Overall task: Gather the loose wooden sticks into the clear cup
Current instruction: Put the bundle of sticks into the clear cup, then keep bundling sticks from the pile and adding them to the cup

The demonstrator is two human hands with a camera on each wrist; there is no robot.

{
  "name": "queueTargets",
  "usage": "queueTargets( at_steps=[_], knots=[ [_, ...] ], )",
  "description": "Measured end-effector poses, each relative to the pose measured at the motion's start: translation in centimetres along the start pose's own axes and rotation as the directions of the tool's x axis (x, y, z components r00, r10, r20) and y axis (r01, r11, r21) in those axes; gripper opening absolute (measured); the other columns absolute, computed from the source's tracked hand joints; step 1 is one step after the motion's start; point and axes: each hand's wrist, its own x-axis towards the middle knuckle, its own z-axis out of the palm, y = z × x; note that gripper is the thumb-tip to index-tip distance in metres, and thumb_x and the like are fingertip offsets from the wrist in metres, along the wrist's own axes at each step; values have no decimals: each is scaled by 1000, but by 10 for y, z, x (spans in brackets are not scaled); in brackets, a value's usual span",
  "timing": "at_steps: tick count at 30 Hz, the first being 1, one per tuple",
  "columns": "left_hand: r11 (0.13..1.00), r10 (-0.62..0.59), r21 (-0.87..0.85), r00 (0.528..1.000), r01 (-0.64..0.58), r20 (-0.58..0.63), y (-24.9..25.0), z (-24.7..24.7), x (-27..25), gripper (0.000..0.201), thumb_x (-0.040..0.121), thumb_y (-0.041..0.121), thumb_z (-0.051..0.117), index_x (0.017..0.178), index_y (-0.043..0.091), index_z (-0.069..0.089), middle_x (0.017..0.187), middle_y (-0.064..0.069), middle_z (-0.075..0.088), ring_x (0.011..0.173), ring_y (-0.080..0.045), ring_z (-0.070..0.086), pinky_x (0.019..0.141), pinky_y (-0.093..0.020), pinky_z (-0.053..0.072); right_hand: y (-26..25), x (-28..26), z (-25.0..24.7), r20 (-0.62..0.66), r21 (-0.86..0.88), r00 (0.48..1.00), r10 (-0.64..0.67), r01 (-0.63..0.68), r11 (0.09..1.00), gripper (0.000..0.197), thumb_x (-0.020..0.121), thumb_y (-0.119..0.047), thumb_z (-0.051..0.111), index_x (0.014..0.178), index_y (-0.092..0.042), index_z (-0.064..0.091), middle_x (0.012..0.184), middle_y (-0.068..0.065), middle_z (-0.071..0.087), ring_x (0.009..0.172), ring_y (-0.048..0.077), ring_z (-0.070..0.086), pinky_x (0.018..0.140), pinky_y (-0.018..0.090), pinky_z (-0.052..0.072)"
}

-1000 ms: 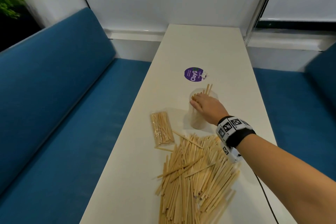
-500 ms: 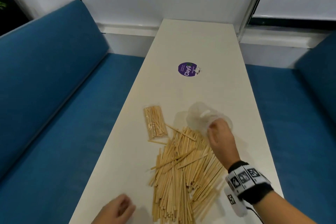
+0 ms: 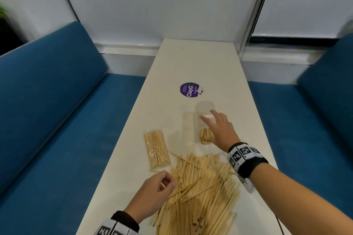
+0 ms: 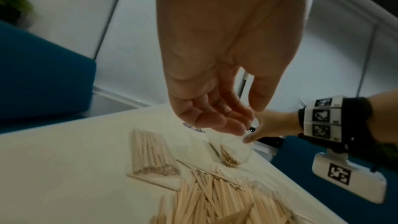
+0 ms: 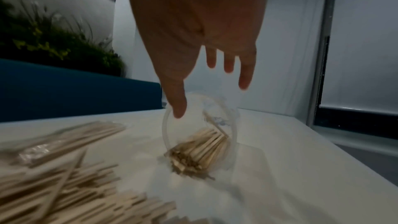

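A long white table [image 3: 193, 59] runs between two blue padded benches [image 3: 47, 105]. A big heap of loose pale wooden sticks [image 3: 202, 187] lies at the 6 o'clock end. At 9 o'clock from the heap sits a clear bag of packed sticks [image 3: 157, 149]. The clear plastic cup [image 3: 202, 118] lies on its side at 12 o'clock from the heap, with some sticks in it. The right hand [image 3: 219, 129] has straight, spread fingers at the cup. The left hand [image 3: 154, 194] hangs loosely curled over the heap's edge, holding nothing. A round purple sticker [image 3: 189, 89] lies past the cup.
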Motion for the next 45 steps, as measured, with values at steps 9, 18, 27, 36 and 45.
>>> queueTargets(
  at_steps=[9, 18, 27, 36, 45],
  knots=[
    [992, -123, -35, 992, 125, 37, -34, 3, 11, 12, 92, 26, 51, 81, 24, 56, 78, 7, 55, 66, -6, 48, 64, -12, 39, 17, 21, 10, -18, 18, 1000, -20, 20, 1000, 46, 90, -2, 49, 135, -14, 45, 132, 14, 50, 111, 32, 52, 80, 38, 48],
    [969, -180, 175, 984, 176, 6, -65, 16, 17, 14, 92, 30, 51, 86, 19, 56, 84, 5, 52, 65, -4, 43, 61, -15, 39, 21, 28, -34, -110, 441, 951, 289, -214, 872, 29, 92, -11, 45, 108, 1, 66, 97, 20, 69, 91, 35, 63, 82, 40, 51],
    [961, -143, 233, 988, 152, -54, -71, 27, 11, 13, 89, 27, 57, 79, 30, 50, 91, 5, 46, 78, -2, 46, 70, -10, 41, 18, 15, -33, 188, 627, 874, 448, -458, 630, 29, 93, -22, 50, 110, -4, 65, 109, 14, 67, 56, 18, 64, 58, 21, 54],
    [918, -43, 384, 988, 97, -146, -59, 51, 24, 67, 81, 54, 59, 133, 18, 38, 129, 2, 39, 120, -15, 39, 100, -24, 35, 2, -91, 8, 408, 651, 678, 611, -686, 327, 45, 91, -43, 52, 116, -7, 43, 120, 16, 53, 103, 31, 56, 88, 44, 50],
    [874, -193, 413, 963, 256, -188, -45, 75, 26, 70, 76, 50, 68, 124, 8, 40, 124, -8, 41, 115, -23, 45, 95, -28, 40, -29, -179, 60, 587, 518, 550, 594, -819, 246, 48, 87, -39, 58, 114, -4, 38, 121, 18, 46, 102, 33, 56, 84, 42, 51]
  ],
)
